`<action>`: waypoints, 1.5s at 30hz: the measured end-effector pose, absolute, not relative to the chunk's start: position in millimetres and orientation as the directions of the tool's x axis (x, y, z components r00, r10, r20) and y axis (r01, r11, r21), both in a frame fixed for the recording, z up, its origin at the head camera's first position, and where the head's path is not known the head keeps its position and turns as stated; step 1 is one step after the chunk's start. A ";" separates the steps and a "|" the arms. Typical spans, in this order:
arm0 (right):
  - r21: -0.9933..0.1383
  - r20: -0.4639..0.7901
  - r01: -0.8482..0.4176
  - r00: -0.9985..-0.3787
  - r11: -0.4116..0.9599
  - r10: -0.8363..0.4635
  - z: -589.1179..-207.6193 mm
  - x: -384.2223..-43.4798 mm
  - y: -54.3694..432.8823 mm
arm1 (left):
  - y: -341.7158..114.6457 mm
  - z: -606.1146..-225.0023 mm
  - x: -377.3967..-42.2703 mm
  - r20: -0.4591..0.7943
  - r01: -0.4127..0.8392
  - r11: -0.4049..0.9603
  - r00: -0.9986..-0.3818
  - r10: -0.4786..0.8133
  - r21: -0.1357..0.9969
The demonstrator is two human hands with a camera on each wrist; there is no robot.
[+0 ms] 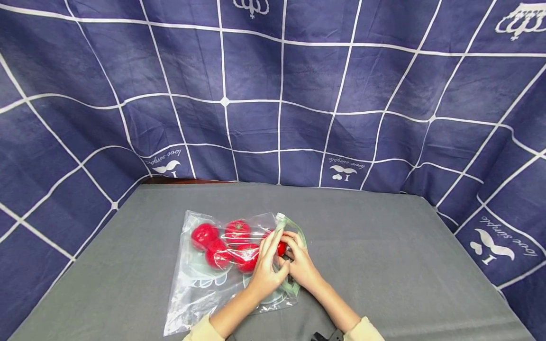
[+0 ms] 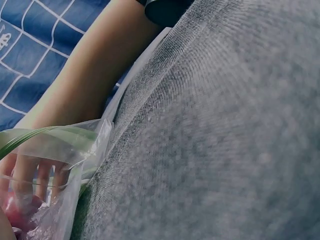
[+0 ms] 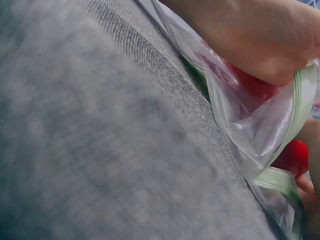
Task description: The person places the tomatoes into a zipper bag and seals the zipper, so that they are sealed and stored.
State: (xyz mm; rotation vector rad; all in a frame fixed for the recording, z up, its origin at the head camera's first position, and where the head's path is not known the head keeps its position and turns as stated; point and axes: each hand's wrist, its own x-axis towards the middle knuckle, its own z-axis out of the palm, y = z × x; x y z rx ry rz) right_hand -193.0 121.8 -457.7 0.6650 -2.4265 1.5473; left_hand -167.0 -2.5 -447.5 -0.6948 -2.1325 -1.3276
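Observation:
A clear zip bag [image 1: 200, 289] with a pale green strip along its mouth lies flat on the table, several red tomatoes [image 1: 204, 236] inside. My left hand [image 1: 266, 272] holds the bag by its mouth, fingers stretched long over the plastic and thumb on the mouth side. Right at the opening, my right hand [image 1: 304, 266] curls its fingers round another red tomato [image 1: 281, 248], which is partly hidden by both hands. Through the plastic, the left wrist view shows the right hand's fingers [image 2: 42, 175] over this tomato [image 2: 20, 210]. The right wrist view shows the strip [image 3: 300, 100] bowed apart.
A grey cloth covers the table [image 1: 384, 255]. Behind it and at both sides hangs a blue curtain [image 1: 307, 76] with white lines. A small black object [image 1: 328, 336] lies at the front edge between the forearms.

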 end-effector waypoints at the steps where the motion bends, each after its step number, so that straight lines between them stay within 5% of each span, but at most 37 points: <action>1: -0.800 0.396 -0.473 -0.878 0.369 -0.269 -457.5 -192.9 122.5 | -2.3 -447.0 -167.0 0.660 0.657 0.390 -0.737 0.150 0.645; 11: -0.700 0.449 -0.496 -0.865 0.514 -0.224 -451.7 -186.3 135.1 | -1.7 -444.1 -168.1 0.606 0.610 0.404 -0.780 0.155 0.682; 18: -0.745 0.417 -0.395 -0.905 0.538 -0.088 -445.0 -167.3 144.7 | -3.1 -442.1 -166.5 0.562 0.572 0.375 -0.814 0.147 0.730; 31: -0.939 0.111 -0.115 -0.993 0.323 -0.033 -444.2 -116.8 150.5 | -3.4 -441.0 -166.1 0.523 0.543 0.335 -0.838 0.155 0.770; 37: -0.968 -0.033 0.005 -0.994 0.250 -0.106 -445.2 -100.6 143.1 | -2.6 -441.0 -166.5 0.517 0.538 0.336 -0.842 0.155 0.774; 45: -0.981 -0.077 0.044 -0.981 0.188 -0.175 -448.4 -99.0 133.0 | -4.7 -440.2 -165.4 0.486 0.513 0.291 -0.858 0.165 0.807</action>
